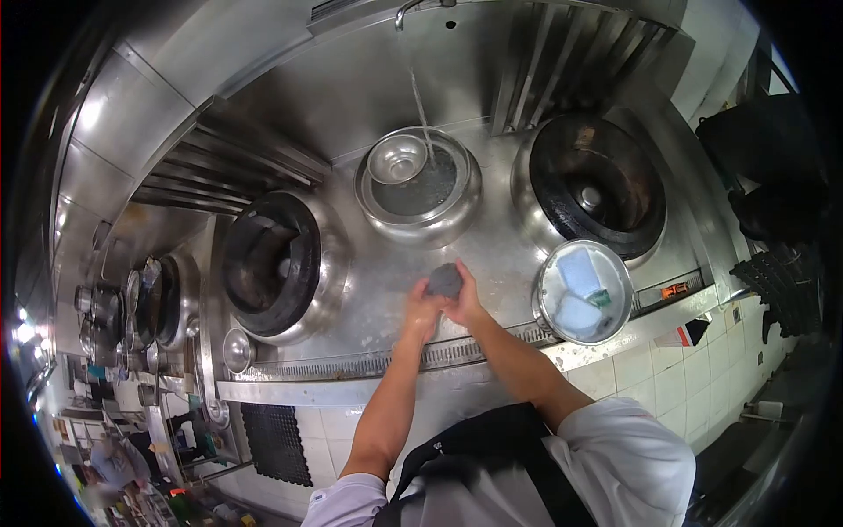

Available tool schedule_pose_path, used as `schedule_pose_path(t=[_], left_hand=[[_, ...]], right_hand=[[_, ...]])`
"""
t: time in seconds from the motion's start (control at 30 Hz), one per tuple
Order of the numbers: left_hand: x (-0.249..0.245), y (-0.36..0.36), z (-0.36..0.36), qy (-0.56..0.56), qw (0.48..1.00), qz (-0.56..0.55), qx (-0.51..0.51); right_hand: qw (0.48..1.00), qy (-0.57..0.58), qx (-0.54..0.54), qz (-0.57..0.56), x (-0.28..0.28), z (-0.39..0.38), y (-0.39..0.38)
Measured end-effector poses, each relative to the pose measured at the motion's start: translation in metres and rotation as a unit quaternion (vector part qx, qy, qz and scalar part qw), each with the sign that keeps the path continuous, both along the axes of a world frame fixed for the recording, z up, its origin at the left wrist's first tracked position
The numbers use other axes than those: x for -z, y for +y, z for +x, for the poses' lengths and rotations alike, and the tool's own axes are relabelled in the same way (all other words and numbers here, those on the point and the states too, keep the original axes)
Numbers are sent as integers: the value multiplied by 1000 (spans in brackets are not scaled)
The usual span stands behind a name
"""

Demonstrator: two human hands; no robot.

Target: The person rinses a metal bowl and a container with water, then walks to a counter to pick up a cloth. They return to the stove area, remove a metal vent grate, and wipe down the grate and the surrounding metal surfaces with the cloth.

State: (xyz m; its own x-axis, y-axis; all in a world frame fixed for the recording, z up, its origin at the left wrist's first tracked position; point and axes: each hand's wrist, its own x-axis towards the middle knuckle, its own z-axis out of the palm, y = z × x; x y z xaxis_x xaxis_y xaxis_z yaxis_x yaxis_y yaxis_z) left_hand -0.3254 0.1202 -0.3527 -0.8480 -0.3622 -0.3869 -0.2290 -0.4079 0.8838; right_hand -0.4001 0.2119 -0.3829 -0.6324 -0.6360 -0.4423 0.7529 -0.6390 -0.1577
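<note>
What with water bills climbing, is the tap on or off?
On. A stream of water falls from the tap into the basin below.

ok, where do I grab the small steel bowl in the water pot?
Small steel bowl: pinch the near-left rim from above. It sits open-side up in the water pot with its rim exposed, and the tap stream falls at its right edge.

Person's wearing a white short-sleeve shirt (637, 457), so both forearms are out. Black apron (492, 465) over it, with a strap (408, 479) running up toward the shoulder. Left hand (421, 314) and right hand (464, 303) are both bare too.
</note>
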Motion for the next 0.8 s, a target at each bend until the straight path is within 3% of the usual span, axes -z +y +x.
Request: schedule_pose_path(t=[0.03, 0.07, 0.13, 0.17, 0.23, 0.27, 0.33, 0.37, 0.47, 0.5, 0.57, 0.63, 0.8], left_hand=[[3, -2, 6, -35, 996, -87, 8], [6, -4, 9, -69, 982, -172, 17], [-15, -4, 18, -128, 990, 35, -49], [-36, -1, 21, -155, 975, 139, -80], [-61, -1, 12, -150, 936, 301, -104], [-65, -1, 10, -146, 905, 382, -115], [-32, -12, 5, -37, 898, 428, -90], [-14, -18, 3, 17, 890, 449, -77], [12, -25, -9, -78, 896, 404, -167], [20, -23, -10, -60, 912, 363, -180], [32, -18, -14, -22, 939, 277, -202], [33, -12, -19, -59, 955, 118, -266], [-5, 1, -22, -80, 936, -163, -300]], right_hand=[[1000, -18, -20, -9, -8, -2, 3], [998, 33, -13, 52, -7, -6, -2], [976, 132, 3, 174, -6, -9, -11], [931, 233, 3, 282, -1, -8, -16], [774, 416, 3, 477, 8, -3, -26], [740, 471, 47, 478, -6, 6, -27], [657, 574, 135, 470, -41, 27, -29], [695, 563, 111, 433, -53, 36, -29], [764, 450, 39, 461, -56, 43, -26], [786, 411, 66, 457, -49, 43, -29], [823, 331, 124, 444, -28, 37, -38], [817, 298, 107, 481, -22, 33, -37], [861, 159, 79, 476, -12, 24, -45]])
